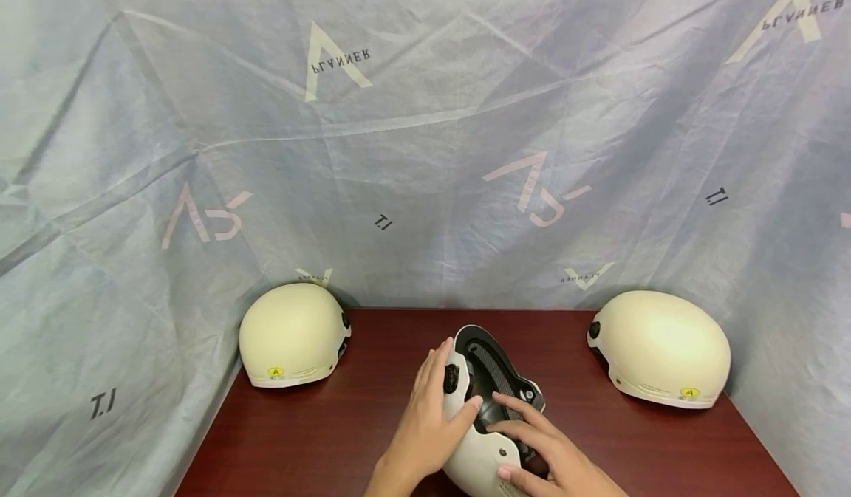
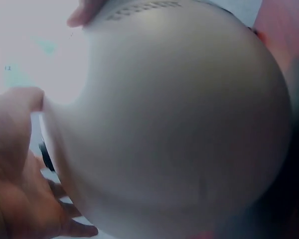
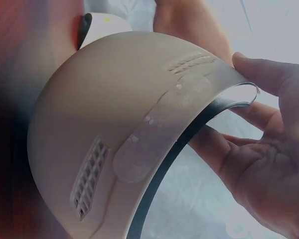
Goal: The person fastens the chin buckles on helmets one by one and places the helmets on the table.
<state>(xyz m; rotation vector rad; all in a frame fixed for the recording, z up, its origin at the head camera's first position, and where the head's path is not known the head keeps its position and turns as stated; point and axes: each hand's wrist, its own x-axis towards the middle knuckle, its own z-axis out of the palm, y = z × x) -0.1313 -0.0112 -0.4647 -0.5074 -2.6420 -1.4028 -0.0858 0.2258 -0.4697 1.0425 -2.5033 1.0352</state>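
A white helmet (image 1: 473,461) with a dark inner lining (image 1: 503,370) lies tipped at the table's front, its opening facing up. My left hand (image 1: 428,427) holds its left side, fingers along the outside by a round black vent and thumb at the rim. My right hand (image 1: 555,454) grips the near right rim, fingers reaching over the opening and thumb on the outer shell. In the left wrist view the smooth shell (image 2: 184,119) fills most of the picture. Slotted vents (image 3: 90,177) and a pale oblong patch (image 3: 149,134) show on the shell in the right wrist view.
A second white helmet (image 1: 292,334) with a yellow sticker stands at the back left of the dark red table (image 1: 319,438). Another like it (image 1: 665,353) stands at the back right. Grey printed cloth (image 1: 425,150) hangs behind and along both sides.
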